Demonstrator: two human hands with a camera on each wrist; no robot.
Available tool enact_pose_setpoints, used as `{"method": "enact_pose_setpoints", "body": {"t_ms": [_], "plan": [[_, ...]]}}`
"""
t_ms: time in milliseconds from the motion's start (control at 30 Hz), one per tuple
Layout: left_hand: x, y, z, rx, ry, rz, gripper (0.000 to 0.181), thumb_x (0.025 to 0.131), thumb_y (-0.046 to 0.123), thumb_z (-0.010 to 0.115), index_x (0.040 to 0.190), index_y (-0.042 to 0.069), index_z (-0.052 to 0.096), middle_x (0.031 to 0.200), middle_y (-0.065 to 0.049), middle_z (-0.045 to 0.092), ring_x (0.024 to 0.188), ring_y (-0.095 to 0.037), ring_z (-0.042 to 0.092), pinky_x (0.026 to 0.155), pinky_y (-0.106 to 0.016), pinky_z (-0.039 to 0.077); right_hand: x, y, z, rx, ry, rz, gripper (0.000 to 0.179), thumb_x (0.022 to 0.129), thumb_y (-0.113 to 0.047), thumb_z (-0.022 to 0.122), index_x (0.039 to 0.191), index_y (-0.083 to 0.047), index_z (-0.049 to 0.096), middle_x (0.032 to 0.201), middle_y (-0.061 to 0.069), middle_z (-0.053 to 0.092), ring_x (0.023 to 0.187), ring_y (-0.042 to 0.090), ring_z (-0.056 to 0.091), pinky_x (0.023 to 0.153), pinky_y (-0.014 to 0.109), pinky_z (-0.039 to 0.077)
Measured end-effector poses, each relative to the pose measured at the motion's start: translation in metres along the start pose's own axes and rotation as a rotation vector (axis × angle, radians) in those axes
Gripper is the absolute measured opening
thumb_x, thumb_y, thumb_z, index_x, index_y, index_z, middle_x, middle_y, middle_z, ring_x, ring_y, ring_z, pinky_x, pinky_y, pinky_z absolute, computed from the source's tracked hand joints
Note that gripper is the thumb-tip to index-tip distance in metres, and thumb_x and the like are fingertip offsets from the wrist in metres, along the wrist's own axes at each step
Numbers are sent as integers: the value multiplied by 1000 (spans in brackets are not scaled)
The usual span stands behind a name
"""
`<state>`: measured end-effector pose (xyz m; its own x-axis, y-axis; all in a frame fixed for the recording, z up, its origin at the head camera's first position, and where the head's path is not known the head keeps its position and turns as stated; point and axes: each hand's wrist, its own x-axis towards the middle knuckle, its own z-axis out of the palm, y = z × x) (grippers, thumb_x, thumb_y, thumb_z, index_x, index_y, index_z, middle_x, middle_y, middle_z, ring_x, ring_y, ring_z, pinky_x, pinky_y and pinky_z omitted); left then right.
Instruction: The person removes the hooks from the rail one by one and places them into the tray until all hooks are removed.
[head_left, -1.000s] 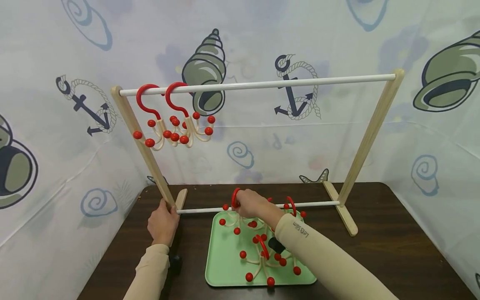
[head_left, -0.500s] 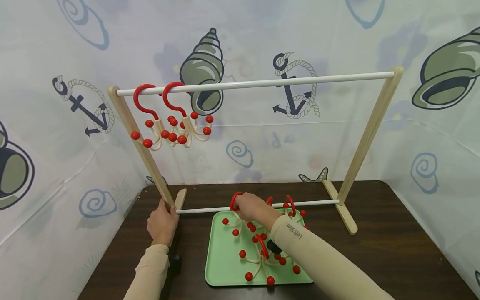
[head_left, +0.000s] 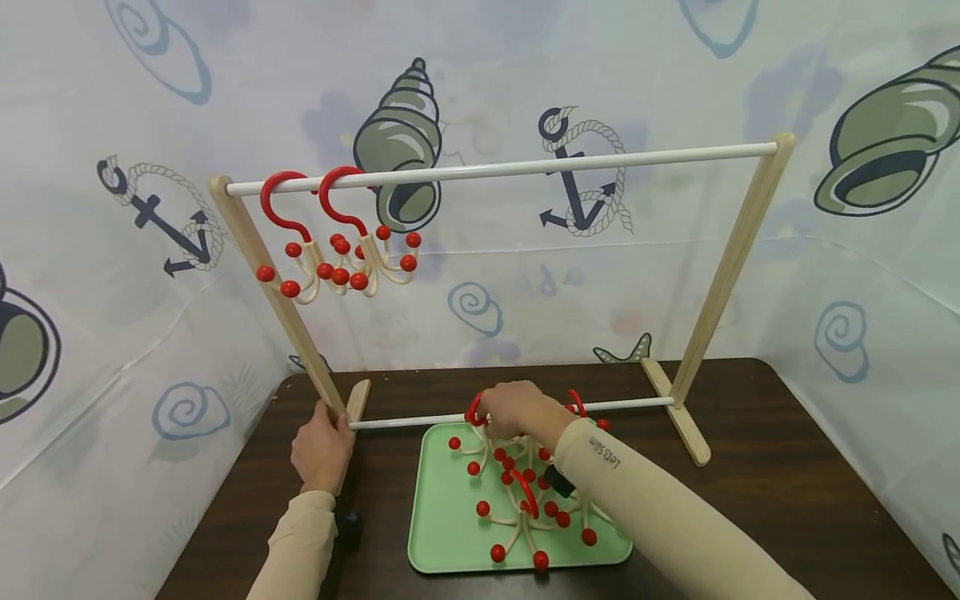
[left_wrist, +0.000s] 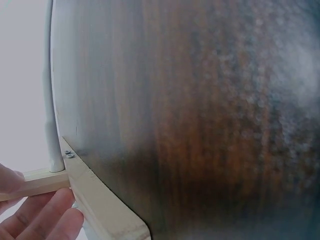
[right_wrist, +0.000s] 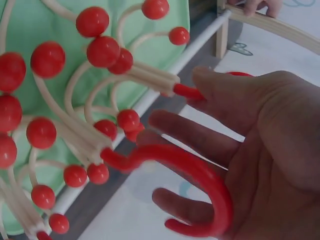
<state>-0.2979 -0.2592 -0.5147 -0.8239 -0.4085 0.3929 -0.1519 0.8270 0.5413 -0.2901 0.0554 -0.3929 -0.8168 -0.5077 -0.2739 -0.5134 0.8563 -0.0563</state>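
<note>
At far edge of tray (head_left: 442, 512) — apparently pinching red hook (right_wrist: 188, 92) with right hand (head_left: 519, 410); gripping post (head_left: 291, 321) with left hand (head_left: 321, 450). Likely pick-up — calls for untangled lift.

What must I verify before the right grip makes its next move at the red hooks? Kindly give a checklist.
1. Left grip around the left upright: ok.
2. Two pieces hung on the upper bar: ok.
3. Pinch of the right grip on the hook at its thumb: cannot tell, partly hidden.
4. Second red hook away from its fingers: not ok, they overlap in the right wrist view.
5. Pieces over the tray untangled: cannot tell, they overlap in view.
</note>
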Motion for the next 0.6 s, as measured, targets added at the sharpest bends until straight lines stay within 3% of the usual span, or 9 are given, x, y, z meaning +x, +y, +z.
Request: {"method": "enact_pose_setpoints", "body": {"t_ms": [200,333,400,467,533,600], "plan": [[-1,-1,-1,-8,-2,10,23,90,17,60,107,2,57,82,-25,66,70,-49,61,54,-60,42,-12,9,-13,26,0,10,23,92,-26,69,114,-21,74,112,-7,68,101,16,63,83,35,50],[-1,-2,-1,-10,1,11,23,90,17,61,108,2,57,82,-25,66,69,-48,61,54,-59,42,-20,9,-27,10,-2,8,7,90,-21,70,87,-20,76,83,-9,69,74,12,61,67,31,49],[-1,-2,0,-13,4,14,24,90,17,61,108,2,57,82,-25,66,68,-48,61,53,-59,42,-25,6,-37,-17,1,-5,12,88,-20,71,77,-21,73,72,-10,65,65,11,56,61,30,46],[-1,-2,0,-14,6,18,24,90,17,61,109,2,57,82,-25,66,68,-47,61,53,-59,42,-32,2,-50,-52,17,-26,11,88,-20,70,76,-22,70,71,-11,63,65,11,55,63,31,47],[-1,-2,0,-16,5,20,24,90,17,61,109,2,56,82,-25,66,68,-47,61,53,-59,42,-39,-3,-65,-70,59,-54,4,87,-24,72,83,-22,72,79,-12,65,74,10,59,70,33,49],[-1,-2,0,-15,4,19,24,90,17,61,108,2,56,83,-25,66,69,-48,61,54,-59,42,-47,-9,-81,-89,114,-77,8,88,-30,72,93,-24,73,87,-13,67,84,11,62,76,36,50]]}}
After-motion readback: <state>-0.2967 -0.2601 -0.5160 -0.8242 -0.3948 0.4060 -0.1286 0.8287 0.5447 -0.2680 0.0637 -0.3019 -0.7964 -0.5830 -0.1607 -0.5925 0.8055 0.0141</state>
